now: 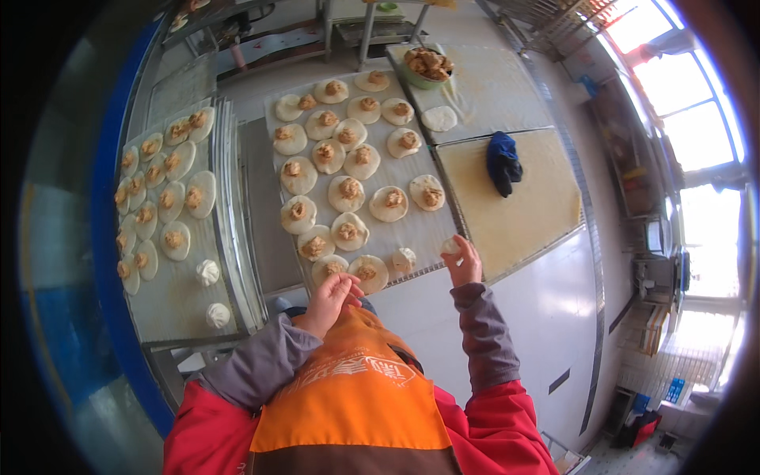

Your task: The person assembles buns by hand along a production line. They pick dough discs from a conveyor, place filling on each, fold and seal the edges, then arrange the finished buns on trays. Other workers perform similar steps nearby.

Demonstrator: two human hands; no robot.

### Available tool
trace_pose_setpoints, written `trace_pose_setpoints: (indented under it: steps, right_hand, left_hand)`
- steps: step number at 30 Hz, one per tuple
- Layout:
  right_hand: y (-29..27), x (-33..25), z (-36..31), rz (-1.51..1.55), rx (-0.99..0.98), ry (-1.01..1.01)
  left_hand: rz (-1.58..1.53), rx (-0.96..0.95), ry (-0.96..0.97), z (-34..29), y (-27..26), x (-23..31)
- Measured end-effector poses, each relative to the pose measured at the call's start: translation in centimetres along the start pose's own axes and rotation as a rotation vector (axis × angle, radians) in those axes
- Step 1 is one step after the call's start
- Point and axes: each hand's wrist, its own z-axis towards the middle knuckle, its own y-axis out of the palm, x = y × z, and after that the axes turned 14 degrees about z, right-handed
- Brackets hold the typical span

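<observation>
My right hand (465, 264) is closed on a small white filled bun (450, 247) at the front right corner of the middle tray. Its fingers partly cover the bun. My left hand (331, 304) hovers at the tray's front edge, fingers loosely bent and slightly apart, with nothing visible in them. Just beyond it lie two flat dough rounds topped with brown filling, one a front dough round (368, 273). A pleated bun (404, 260) sits on the tray between my hands. Several more topped rounds cover the middle tray (406, 231).
On the left, a second tray (170, 305) carries several topped rounds and two pleated buns, one a finished bun (207, 273). At the back right stand a green bowl of filling (427, 66) and a plain dough round (439, 119). A dark blue cloth item (503, 164) lies on the right board (546, 190).
</observation>
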Motion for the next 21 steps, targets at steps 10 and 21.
trace_pose_setpoints:
  steps: [10, 21]
  right_hand:
    - [3.0, -5.5, 0.6, -0.183, -0.226, -0.309]
    - [11.8, -8.1, 1.3, -0.646, -0.648, -0.325]
  left_hand:
    - [0.224, 0.345, 0.125, -1.3, -3.2, 0.5]
    - [1.756, 0.426, 0.666, 8.3, 4.1, -3.3]
